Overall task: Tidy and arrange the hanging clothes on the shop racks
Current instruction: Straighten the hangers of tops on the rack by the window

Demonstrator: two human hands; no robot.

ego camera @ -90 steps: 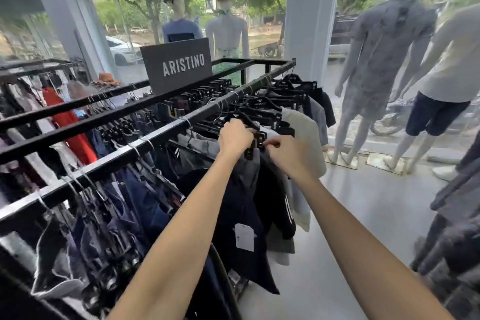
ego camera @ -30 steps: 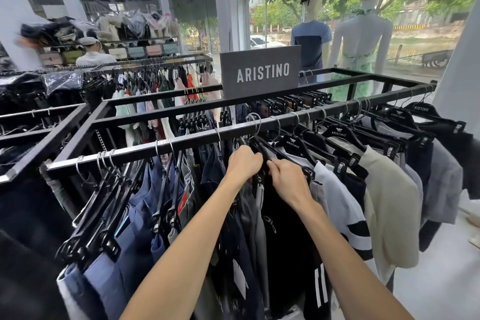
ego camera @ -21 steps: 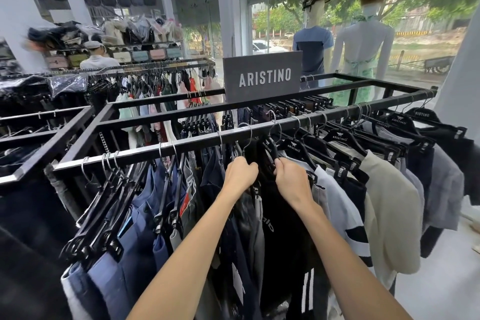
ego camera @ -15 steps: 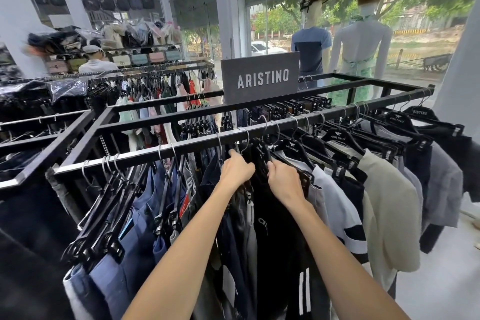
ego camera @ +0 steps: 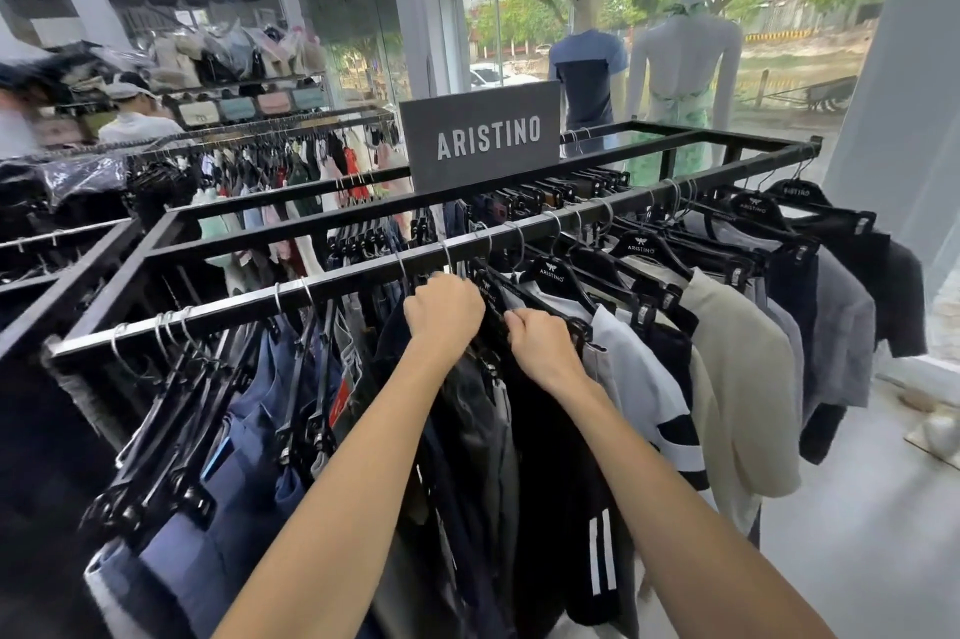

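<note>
Clothes (ego camera: 545, 430) hang lengthwise down, packed mid-rail (ego camera: 363, 277); rail runs lower-left to upper-right. Left hand (ego camera: 443, 310), grip closed on hangers just under rail. Right hand (ego camera: 543, 346) beside it, fingers curled over black hanger (ego camera: 558, 298).

Black rail (ego camera: 218, 313), navy trousers (ego camera: 244, 472), beige shirt (ego camera: 737, 378) (white-striped black shorts (ego camera: 587, 534))

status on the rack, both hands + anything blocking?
Left hand closed on hangers just under the rail. Right hand gripping the black hanger over the dark garment. Neighbouring hangers packed tight both sides; nothing else blocking.
</note>
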